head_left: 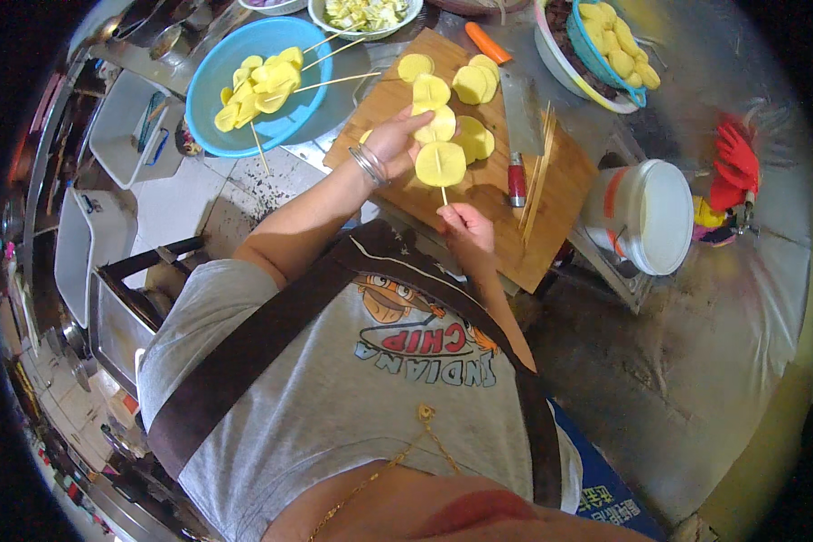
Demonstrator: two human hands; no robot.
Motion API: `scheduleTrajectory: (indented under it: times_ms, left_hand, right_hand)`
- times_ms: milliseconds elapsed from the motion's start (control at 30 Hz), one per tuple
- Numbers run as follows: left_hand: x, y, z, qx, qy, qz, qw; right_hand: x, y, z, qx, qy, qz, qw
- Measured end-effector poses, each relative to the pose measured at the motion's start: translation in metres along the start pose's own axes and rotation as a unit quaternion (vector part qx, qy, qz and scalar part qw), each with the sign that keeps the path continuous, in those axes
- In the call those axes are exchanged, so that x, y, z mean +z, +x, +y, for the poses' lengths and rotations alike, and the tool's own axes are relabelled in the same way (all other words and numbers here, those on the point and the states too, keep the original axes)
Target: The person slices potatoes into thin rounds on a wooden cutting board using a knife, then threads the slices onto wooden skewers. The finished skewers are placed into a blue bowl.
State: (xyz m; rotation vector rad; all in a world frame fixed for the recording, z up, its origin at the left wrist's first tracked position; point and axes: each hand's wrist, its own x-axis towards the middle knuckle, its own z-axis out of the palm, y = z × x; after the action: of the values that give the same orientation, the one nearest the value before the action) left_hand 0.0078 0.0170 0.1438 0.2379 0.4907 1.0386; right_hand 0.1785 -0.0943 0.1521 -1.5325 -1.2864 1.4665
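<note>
Over the wooden cutting board, my right hand pinches the lower end of a thin wooden skewer. Several round yellow slices, which look like potato, are threaded along it. My left hand, with bracelets at the wrist, has its fingers closed on the slices' left edge. Loose slices lie on the board beyond and beside the skewer. To the right rests a cleaver with a red handle, and bare skewers lie along it.
A light-blue basin at the left holds skewered slices. Behind are a bowl of chopped vegetables and a carrot. Peeled potatoes fill a teal basket at the far right. A white bucket stands right of the board.
</note>
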Motion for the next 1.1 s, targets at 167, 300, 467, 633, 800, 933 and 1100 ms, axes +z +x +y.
scheduleTrajectory:
  times_ms: [167,300,467,633,800,933,1100]
  left_hand:
    - [-0.006,-0.010,0.009,-0.031,-0.173,-0.100,0.979]
    - [-0.013,-0.016,0.014,0.025,-0.080,0.002,0.996]
    - [-0.028,-0.036,0.037,0.091,-0.179,-0.117,0.973]
    - [-0.038,-0.038,0.051,0.111,-0.220,-0.159,0.956]
    - [-0.041,-0.044,0.051,0.121,-0.170,-0.035,0.977]
    - [-0.040,-0.051,0.051,0.170,-0.137,-0.031,0.975]
    - [-0.053,-0.100,0.071,0.204,0.102,0.144,0.963]
  right_hand:
    - [0.005,0.008,-0.016,0.036,0.113,-0.083,0.989]
    - [0.033,0.014,-0.018,-0.237,-0.310,0.060,0.919]
    - [0.032,0.024,-0.030,-0.028,-0.003,-0.097,0.995]
    - [0.047,0.029,-0.031,-0.051,-0.011,-0.123,0.991]
    - [0.064,0.030,-0.027,-0.307,-0.279,0.034,0.909]
    - [0.057,0.032,-0.033,0.027,0.011,-0.127,0.992]
    - [0.075,0.055,-0.057,-0.110,-0.084,-0.158,0.978]
